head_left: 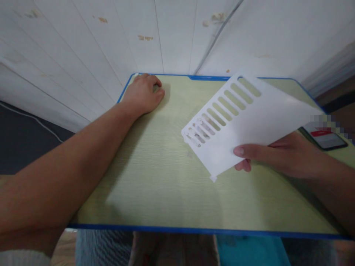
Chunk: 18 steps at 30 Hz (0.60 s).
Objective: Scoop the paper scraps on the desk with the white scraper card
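A flat white plastic panel (238,125) with a row of rounded slots along one long side is tilted above the table. My right hand (277,155) grips its near edge, thumb on top and fingers beneath. Small tabs stick out at the panel's left end, and its far right corner reaches toward the phone. At the table's back left corner, my left hand (145,92) rests with its fingers curled in toward the thumb. What those fingers hold, if anything, is hidden; a tiny white bit (136,74) shows just behind them.
The pale green table (166,177) has a blue rim and stands against a white panelled wall (177,37). A grey cable (219,35) runs down the wall. A phone (325,138) lies at the right edge. Below the front edge is something turquoise (252,251).
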Tool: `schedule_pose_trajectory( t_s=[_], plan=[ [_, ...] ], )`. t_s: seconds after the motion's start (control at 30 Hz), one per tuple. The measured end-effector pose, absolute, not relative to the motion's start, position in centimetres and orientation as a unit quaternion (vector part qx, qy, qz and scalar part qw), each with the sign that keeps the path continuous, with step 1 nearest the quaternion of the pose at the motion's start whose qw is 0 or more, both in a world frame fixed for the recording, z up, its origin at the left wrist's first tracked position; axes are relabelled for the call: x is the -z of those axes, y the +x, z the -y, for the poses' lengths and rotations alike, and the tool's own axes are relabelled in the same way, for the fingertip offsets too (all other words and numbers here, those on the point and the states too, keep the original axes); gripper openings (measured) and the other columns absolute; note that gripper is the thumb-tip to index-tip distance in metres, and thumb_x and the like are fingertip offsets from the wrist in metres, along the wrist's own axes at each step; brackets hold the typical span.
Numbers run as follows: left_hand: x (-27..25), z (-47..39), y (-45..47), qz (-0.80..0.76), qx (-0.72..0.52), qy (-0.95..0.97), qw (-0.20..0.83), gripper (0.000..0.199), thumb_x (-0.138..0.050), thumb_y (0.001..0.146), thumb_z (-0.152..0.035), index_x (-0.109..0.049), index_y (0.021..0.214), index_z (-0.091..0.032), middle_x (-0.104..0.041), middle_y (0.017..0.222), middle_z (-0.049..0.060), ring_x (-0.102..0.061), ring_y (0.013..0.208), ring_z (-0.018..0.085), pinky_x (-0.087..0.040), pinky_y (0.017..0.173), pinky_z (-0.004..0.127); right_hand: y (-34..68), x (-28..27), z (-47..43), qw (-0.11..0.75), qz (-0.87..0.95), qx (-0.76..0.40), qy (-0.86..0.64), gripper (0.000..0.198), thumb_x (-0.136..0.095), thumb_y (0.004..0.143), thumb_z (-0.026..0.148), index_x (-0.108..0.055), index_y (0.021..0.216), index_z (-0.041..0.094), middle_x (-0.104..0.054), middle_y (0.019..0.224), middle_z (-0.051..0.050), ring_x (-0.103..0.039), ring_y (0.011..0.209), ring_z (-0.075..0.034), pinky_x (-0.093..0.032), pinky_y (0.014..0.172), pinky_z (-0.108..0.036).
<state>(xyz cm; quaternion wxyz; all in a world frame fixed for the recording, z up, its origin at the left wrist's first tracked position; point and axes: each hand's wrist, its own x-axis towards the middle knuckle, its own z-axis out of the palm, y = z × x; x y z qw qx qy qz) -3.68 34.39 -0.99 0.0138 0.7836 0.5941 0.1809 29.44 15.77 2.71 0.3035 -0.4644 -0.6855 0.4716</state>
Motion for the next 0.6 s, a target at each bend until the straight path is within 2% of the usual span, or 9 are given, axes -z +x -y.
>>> schedule_pose_trajectory(
  t_s=[0.17, 0.33, 0.47, 0.6],
  plan=[
    [0.8, -34.0, -3.4, -0.596, -0.175, 0.784, 0.007, 0.046, -0.05, 0.105, -0.046, -0.075, 0.134, -0.023, -0.073, 0.149, 0.007, -0.059, 0.135, 0.026, -0.043, 0.131, 0.045, 29.8, -3.6, -15.7, 0.319, 0.676, -0.467, -0.473, 0.039, -0.089, 0.093, 0.053, -0.08, 0.065, 0.028, -0.076, 0.063, -0.005, -0.072, 0.057, -0.023, -0.062, 0.052, -0.034],
    [0.7, -33.9, -3.4, -0.594, -0.175, 0.785, 0.015, 0.051, -0.049, 0.104, -0.045, -0.075, 0.136, -0.016, -0.072, 0.149, 0.013, -0.059, 0.135, 0.027, -0.04, 0.133, 0.043, 30.2, -3.6, -16.1, 0.24, 0.685, -0.531, -0.437, 0.03, -0.09, 0.092, 0.044, -0.082, 0.071, 0.024, -0.079, 0.068, -0.005, -0.075, 0.059, -0.023, -0.063, 0.055, -0.031],
    [0.8, -34.1, -3.7, -0.586, -0.178, 0.79, 0.011, 0.047, -0.048, 0.104, -0.048, -0.075, 0.134, -0.024, -0.073, 0.15, 0.006, -0.058, 0.135, 0.026, -0.042, 0.131, 0.046, 30.6, -3.6, -16.5, 0.201, 0.662, -0.591, -0.415, 0.031, -0.091, 0.089, 0.048, -0.083, 0.072, 0.023, -0.077, 0.064, -0.004, -0.075, 0.058, -0.022, -0.062, 0.053, -0.03],
    [0.8, -34.2, -3.8, -0.589, -0.178, 0.788, 0.012, 0.045, -0.049, 0.104, -0.049, -0.076, 0.132, -0.026, -0.074, 0.148, 0.004, -0.057, 0.136, 0.027, -0.043, 0.13, 0.047, 30.7, -3.8, -16.6, 0.221, 0.64, -0.595, -0.434, 0.033, -0.097, 0.084, 0.048, -0.083, 0.07, 0.021, -0.077, 0.064, -0.006, -0.072, 0.052, -0.02, -0.059, 0.047, -0.028]
  ],
)
